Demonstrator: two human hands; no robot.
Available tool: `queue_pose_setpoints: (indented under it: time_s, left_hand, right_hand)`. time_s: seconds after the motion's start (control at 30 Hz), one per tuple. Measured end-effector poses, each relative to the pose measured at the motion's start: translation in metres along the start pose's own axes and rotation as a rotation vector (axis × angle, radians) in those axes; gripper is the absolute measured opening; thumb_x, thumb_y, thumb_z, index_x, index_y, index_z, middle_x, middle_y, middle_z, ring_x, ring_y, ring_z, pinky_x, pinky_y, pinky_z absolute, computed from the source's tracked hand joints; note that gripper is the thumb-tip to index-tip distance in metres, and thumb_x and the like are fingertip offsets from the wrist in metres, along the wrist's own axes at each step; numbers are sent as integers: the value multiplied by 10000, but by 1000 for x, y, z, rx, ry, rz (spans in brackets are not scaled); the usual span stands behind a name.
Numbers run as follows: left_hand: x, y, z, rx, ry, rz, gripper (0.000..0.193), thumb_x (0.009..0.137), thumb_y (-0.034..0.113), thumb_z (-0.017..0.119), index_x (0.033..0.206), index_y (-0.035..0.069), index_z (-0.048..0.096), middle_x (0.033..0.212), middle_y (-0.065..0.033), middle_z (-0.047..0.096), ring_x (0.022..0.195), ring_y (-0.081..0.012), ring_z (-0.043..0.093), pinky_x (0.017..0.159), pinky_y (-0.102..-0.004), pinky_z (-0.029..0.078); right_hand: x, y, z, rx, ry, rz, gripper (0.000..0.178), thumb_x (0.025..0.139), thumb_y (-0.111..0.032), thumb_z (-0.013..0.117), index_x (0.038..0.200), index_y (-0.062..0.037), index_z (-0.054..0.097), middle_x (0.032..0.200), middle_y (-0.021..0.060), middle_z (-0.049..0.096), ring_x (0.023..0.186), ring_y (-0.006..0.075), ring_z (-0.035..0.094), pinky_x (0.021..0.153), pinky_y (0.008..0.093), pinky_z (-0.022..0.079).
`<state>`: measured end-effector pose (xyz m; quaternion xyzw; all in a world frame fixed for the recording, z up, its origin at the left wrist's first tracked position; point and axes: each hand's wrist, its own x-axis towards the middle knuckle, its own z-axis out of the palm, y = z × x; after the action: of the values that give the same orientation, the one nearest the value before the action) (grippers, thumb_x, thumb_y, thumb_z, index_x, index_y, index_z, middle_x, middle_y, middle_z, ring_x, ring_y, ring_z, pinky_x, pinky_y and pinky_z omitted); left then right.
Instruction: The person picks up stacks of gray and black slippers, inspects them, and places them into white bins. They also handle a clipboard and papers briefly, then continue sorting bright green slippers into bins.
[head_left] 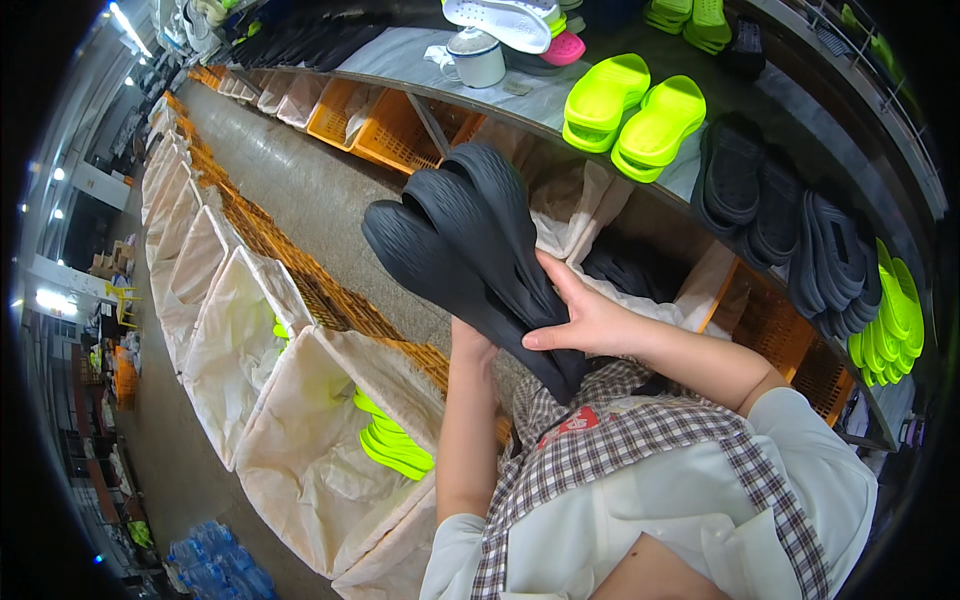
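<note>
Running the left forearm (466, 430) pretty much straight forward, tucking the left hand (473, 339) mostly out of sight, hiding its fingers too. Angling the right forearm (680, 352) in from the side, bending that arm a bit. Gripping with the right hand (580, 315), spreading thumb (546, 338) and index finger (554, 268) apart. Basically holding both hands close together.

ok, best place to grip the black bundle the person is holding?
Around the narrow end of the bundle, probably, pinched from both sides: the pieces converge there, while the rounded ends fan out and would likely splay. The right hand holds from the right, thumb across the top; the left hand is at the left, its fingers hidden.
</note>
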<state>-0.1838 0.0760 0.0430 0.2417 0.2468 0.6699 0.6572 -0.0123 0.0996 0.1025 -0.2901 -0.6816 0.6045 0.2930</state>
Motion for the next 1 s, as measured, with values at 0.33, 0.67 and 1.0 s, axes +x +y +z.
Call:
queue_pose_setpoints:
  time_s: [0.33, 0.67, 1.0]
  left_hand:
    - [-7, -7, -13, -25, 75, 111, 477, 952, 309, 435, 1340, 37, 376, 1345, -118, 421, 1222, -251, 424, 1037, -386, 347]
    - [-25, -3, 21, -212, 58, 133, 486, 947, 226, 467, 1379, 55, 326, 1396, -94, 379, 1265, -226, 380, 1078, -338, 281]
    - [-28, 9, 37, -333, 157, -230, 345, 936, 211, 478, 1227, 26, 465, 1143, -169, 568, 1028, -273, 580, 878, -396, 496]
  right_hand:
    - [-5, -9, -16, -394, 37, -99, 949, 646, -185, 755, 1356, 74, 180, 1310, 275, 318, 1270, 398, 256, 1065, 411, 239]
    - [11, 8, -30, -626, 196, -564, 777, 643, 99, 565, 1349, -92, 302, 1437, 112, 319, 1249, 389, 343, 1042, 467, 279]
    - [-6, 5, -44, 788, 87, 269, 293, 930, -140, 449, 1180, -11, 528, 1215, 102, 546, 1089, 165, 529, 976, 304, 396]
